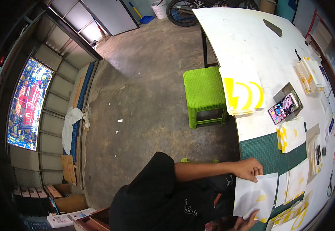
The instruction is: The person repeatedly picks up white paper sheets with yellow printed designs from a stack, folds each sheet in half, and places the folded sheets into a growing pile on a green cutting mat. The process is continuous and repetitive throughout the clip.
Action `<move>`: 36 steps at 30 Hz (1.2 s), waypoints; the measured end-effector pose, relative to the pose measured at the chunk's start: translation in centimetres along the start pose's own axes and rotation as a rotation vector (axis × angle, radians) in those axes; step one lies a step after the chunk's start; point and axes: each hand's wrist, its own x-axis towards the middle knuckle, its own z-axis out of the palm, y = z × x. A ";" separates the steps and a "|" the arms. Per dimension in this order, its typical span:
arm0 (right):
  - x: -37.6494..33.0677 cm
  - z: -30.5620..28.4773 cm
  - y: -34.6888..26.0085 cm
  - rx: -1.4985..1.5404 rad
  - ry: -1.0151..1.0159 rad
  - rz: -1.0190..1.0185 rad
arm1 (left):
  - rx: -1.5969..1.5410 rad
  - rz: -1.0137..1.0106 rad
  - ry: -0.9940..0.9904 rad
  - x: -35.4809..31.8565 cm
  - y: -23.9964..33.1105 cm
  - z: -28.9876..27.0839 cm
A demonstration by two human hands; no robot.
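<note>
A white paper sheet (255,197) with pale yellow print lies at the table's near edge, partly over a green cutting mat (260,151). I cannot tell whether it is a single sheet or a flat paper bag. My left hand (248,169) has curled fingers and pinches its upper edge with the thumb. At the lower edge my right hand (246,221) grips the same paper, thumb on top, its other fingers mostly hidden. Just right of it lies a stack of yellow-printed white papers (295,183), with another printed pile (292,215) below.
Farther along the white table (240,38) are more printed stacks (244,94), a lit phone (285,107) leaning on a grey box, and scissors (330,184) at the right. A green stool (204,88) stands against the table's left side. Cardboard boxes (69,198) sit at lower left.
</note>
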 end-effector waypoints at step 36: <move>2.1 9.7 -6.3 0.174 0.114 -0.212 | 0.222 0.040 0.054 1.4 4.7 2.6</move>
